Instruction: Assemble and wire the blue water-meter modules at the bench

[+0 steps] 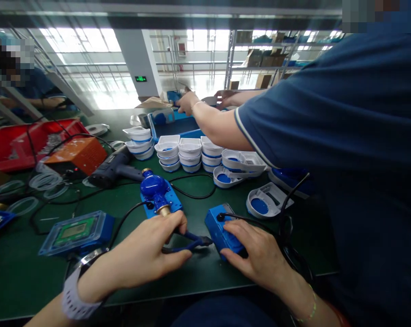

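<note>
Near the desk's front edge, my left hand is clamped on slim blue-handled pliers, their tips touching the boxy blue plastic housing my right hand presses flat. Behind stands a glossy blue valve body, then stacked white plastic shells.

One head-worn camera looks forward and down, close over a green table; hands at six o'clock, windows far off at twelve o'clock.
</note>
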{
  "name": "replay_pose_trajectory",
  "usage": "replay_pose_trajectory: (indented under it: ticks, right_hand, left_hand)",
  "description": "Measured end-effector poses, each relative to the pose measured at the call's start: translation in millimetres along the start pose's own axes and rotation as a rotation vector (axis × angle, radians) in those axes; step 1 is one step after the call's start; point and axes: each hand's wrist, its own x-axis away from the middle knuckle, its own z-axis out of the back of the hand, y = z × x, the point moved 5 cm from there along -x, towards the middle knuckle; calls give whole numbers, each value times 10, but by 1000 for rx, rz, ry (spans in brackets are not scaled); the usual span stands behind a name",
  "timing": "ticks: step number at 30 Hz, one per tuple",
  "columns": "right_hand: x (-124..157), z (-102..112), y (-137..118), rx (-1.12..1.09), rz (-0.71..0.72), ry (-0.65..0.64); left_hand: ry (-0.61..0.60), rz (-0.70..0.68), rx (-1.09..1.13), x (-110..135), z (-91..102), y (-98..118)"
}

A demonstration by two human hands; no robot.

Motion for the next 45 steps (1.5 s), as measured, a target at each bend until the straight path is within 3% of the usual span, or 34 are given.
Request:
replay_pose_trajectory:
  ticks: [4,8,12,16,21,29,35,40,42,45]
  right_hand:
    - [-8,-6,-52,41,-14,34]
    - [-43,-15,-144,104,57,144]
    - [-93,-47,-171,149,87,218]
    - [-104,-57,-181,171,137,274]
    - [-101,-73,-228,169,289,262]
    - [-152,-30,-231,187,338,205]
    - [-85,68,-254,61,370,207]
    - [25,80,-336,-140,393,155]
    - [82,107,-284,-203,357,215]
    - [192,145,-21,-259,118,375]
  left_hand:
    - [53,120,111,232,-339,-288]
    - [254,146,138,345,-688,-462]
    - [419,95,65,273,-934,-467]
    - [443,70,-23,91,-1042,-402]
    - [403,19,-56,-78,-1103,-250]
    - [406,-350,70,-410,-848,269]
    - [412,-460,146,-839,-800,318]
    - [464,-499,190,-945,-839,317]
    - [494,-505,201,-919,-854,308]
    - [571,-488,189,-850,-830,293]
